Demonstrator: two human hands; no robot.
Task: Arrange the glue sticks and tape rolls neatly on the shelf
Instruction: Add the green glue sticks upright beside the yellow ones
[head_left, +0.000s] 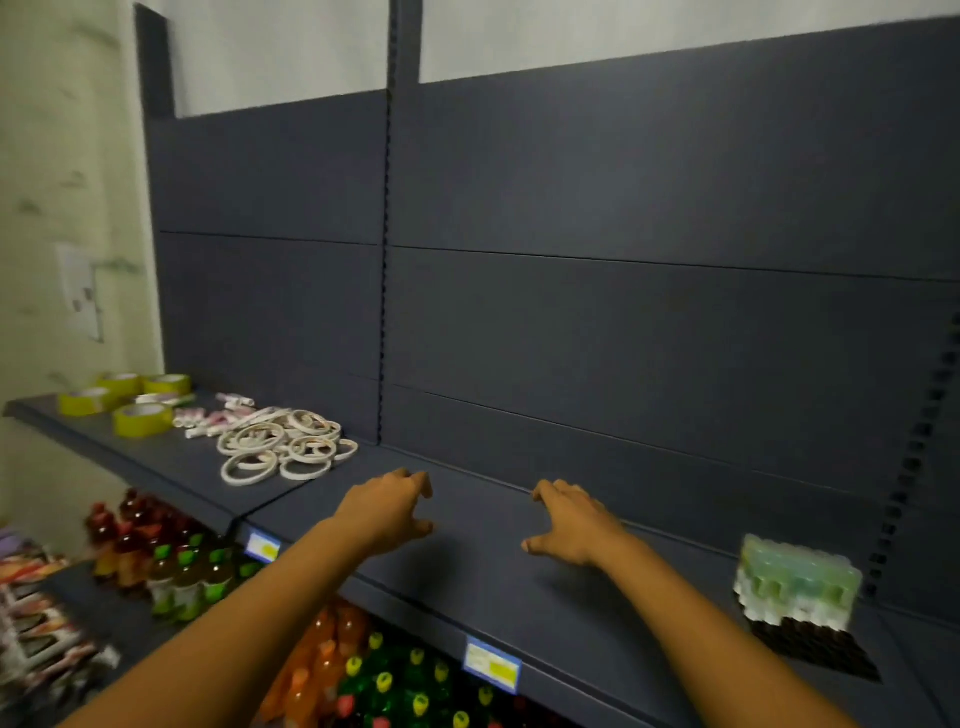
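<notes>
Your left hand (387, 512) and right hand (569, 525) hover over the dark shelf (467, 587), fingers loosely curled, holding nothing. White tape rolls (283, 447), glue sticks (208, 418) and yellow tape rolls (130, 402) lie far left. Price tags (491, 664) are unreadable.

Tape rolls, yellow (143, 419): four, lying flat, far left of shelf (467, 561), near the wall.
Tape rolls, white (283, 444): thin rings, loose overlapping heap, right of the yellow ones.
Glue sticks (208, 418): small white-pink tubes, lying scattered between the two groups; details blurred.
</notes>
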